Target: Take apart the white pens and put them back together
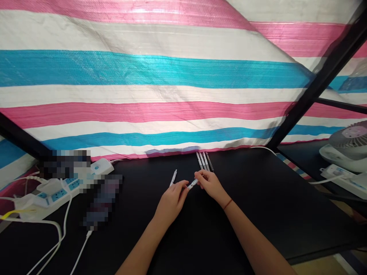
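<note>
The left hand [172,199] and the right hand [209,183] each pinched one end of a white pen [192,184] over the black table [258,198], near more pens [204,161], and holding it tight and straight seemed best.

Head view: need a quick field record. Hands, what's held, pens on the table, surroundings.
left hand: pinches one end of a white pen
right hand: pinches the other end of the same pen
grip: both closed on the pen, just above the table
single pen: lies loose, just beyond the left hand
row of pens: side by side, beyond the right hand, near the table's far edge
surface: black table
left side: power strip with white cables
right side: fan
backdrop: striped tarp
</note>
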A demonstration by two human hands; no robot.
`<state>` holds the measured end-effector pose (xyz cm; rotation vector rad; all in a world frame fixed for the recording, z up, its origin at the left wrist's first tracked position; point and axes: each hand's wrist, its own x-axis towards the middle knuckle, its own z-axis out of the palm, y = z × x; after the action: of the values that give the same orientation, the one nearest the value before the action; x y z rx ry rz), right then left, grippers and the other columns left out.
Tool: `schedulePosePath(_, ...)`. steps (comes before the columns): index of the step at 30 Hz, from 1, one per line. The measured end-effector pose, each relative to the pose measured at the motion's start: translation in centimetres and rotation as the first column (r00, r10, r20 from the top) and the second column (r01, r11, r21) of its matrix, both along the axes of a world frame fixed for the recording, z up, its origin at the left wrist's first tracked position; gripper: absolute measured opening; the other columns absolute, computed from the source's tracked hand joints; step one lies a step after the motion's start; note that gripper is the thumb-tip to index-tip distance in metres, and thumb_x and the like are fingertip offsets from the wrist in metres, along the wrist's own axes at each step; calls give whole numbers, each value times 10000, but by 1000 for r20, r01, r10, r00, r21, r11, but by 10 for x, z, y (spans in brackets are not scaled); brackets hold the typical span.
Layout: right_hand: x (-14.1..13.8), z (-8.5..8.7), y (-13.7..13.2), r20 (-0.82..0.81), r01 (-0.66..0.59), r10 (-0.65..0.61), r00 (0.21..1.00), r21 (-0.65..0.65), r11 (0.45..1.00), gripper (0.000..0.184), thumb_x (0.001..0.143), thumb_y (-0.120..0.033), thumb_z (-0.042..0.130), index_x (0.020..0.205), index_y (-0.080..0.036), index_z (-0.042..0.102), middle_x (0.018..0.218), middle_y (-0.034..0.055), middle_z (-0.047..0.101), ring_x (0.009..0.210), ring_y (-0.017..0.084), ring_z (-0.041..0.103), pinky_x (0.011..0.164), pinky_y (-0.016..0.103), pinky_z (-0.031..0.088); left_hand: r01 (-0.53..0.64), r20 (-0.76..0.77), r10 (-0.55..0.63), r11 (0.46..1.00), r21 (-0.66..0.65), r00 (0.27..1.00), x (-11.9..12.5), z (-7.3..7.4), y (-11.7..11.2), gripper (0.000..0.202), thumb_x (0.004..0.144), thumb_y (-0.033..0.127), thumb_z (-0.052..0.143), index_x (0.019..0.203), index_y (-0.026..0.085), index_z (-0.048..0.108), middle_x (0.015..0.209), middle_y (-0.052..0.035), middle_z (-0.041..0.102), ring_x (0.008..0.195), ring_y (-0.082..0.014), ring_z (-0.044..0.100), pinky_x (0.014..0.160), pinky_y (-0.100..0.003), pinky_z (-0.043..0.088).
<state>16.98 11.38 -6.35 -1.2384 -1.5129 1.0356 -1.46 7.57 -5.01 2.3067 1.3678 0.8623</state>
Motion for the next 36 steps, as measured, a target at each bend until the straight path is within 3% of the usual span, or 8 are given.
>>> schedulePosePath(4,3,3,2,-163,77,-87,983,-67,995,390,801,-563,519,728,-183,568,544,-28,532,392,92,417,390,222,300,4,-37,-8,994,-109,999,-4,2,1,293,932,351,349,1095,223,556,1018,-43,657,888,-185,629,808,-312,480)
schedulePosePath(10,12,15,-2,-10,-12,12,1000,-29,1000,447,855,-547,455,590,-190,499,497,-32,484,426,89,420,445,216,331,-51,-17,49,990,-135,999,-6,5,3,303,927,384,341,1052,217,560,969,-51,652,852,-193,612,770,-311,457)
schedulePosePath(14,14,15,-2,9,-35,36,999,-12,999,447,862,-543,442,586,-193,480,507,-27,461,460,101,413,448,218,319,-72,-33,69,989,-126,997,-7,10,2,316,929,389,319,896,216,581,817,-33,632,752,-181,594,706,-290,435)
schedulePosePath(21,14,20,-6,26,-90,88,996,122,988,316,856,-474,486,737,-192,566,576,-33,453,523,111,427,490,228,350,-60,45,73,965,-254,996,-8,12,1,422,924,449,298,656,203,512,539,40,463,513,-125,471,517,-227,337)
schedulePosePath(23,14,21,-7,-32,-107,110,993,105,989,274,855,-453,495,823,-194,577,597,-35,457,519,108,437,484,228,363,-50,90,77,962,-270,993,-7,12,2,414,920,455,307,692,201,543,559,38,479,537,-127,481,534,-227,351)
schedulePosePath(28,16,20,-4,-172,-53,61,983,52,997,266,840,-437,512,921,-190,567,637,-21,503,501,106,467,456,232,386,-102,208,158,961,-255,965,-9,11,6,361,897,440,372,1082,202,570,765,-5,607,681,-158,573,661,-262,446)
schedulePosePath(33,19,15,3,-234,50,-46,971,11,999,336,818,-478,533,992,-192,550,633,-16,547,487,115,473,419,225,366,-156,286,226,956,-247,931,-16,4,10,301,882,404,424,1012,196,600,791,-26,634,699,-162,611,672,-272,482)
schedulePosePath(36,21,11,5,-131,121,-121,984,-14,993,358,847,-524,470,744,-190,546,541,-31,494,438,103,430,406,221,314,-174,314,242,957,-230,918,-16,1,10,291,879,392,439,1013,196,607,807,-29,644,720,-163,629,684,-271,494)
